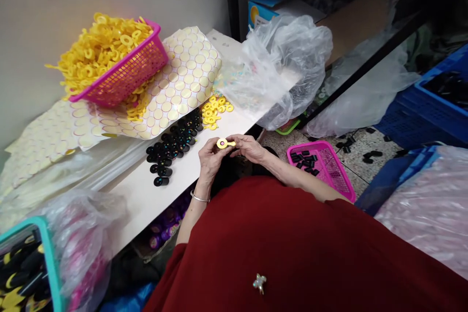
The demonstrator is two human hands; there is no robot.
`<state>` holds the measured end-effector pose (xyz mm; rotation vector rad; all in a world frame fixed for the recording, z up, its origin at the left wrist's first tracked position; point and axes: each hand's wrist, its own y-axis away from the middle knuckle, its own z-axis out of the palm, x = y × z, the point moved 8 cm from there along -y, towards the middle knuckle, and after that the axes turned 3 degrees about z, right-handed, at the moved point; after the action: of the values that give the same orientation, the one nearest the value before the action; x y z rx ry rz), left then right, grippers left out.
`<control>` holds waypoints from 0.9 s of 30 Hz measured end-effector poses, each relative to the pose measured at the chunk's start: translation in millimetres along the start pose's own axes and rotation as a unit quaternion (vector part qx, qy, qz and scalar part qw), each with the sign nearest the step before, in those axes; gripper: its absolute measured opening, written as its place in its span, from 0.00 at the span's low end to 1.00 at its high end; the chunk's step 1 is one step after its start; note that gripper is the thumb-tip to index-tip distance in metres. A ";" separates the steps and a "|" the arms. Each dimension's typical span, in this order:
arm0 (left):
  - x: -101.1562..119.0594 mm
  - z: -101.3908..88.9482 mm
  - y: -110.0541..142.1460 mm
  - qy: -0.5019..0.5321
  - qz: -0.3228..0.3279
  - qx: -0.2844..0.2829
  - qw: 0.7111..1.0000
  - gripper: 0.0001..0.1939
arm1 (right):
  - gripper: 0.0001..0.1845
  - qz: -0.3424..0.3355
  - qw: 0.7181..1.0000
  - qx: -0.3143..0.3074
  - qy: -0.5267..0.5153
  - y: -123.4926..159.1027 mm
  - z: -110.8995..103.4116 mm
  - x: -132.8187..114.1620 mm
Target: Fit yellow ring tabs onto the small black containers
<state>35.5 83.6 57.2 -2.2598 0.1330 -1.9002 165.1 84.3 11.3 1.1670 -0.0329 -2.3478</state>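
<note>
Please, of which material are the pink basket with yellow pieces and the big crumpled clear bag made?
The pink basket looks like rigid, slightly glossy plastic: its wall has a regular, moulded-looking lattice. The clear bag seems thin, shiny plastic film: its folds are see-through and catch light.

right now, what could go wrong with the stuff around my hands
The yellow ring piece, held by the fingers of your left hand and right hand beyond the bench edge, could drop.
The pink basket is heaped above its rim with yellow pieces, so a knock might spill some.
The black cylinders near the bench edge might roll off if bumped.
</note>
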 end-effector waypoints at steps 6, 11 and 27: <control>36.5 18.6 12.8 -0.206 0.214 -0.079 0.951 0.15 | 0.28 0.006 0.999 -0.043 0.021 9.2 9.9 -4.1; 41.4 30.9 24.6 -0.283 0.286 -0.088 0.911 0.13 | 0.23 -0.033 0.988 -0.009 0.153 11.3 10.6 -13.8; 37.3 56.6 56.5 -0.287 0.320 -0.157 0.889 0.05 | 0.19 0.075 0.987 -0.048 0.131 28.6 -10.5 9.1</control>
<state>100.6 26.1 72.8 -2.4320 1.0081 -0.8867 180.9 57.4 4.9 1.3658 0.0803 -2.0277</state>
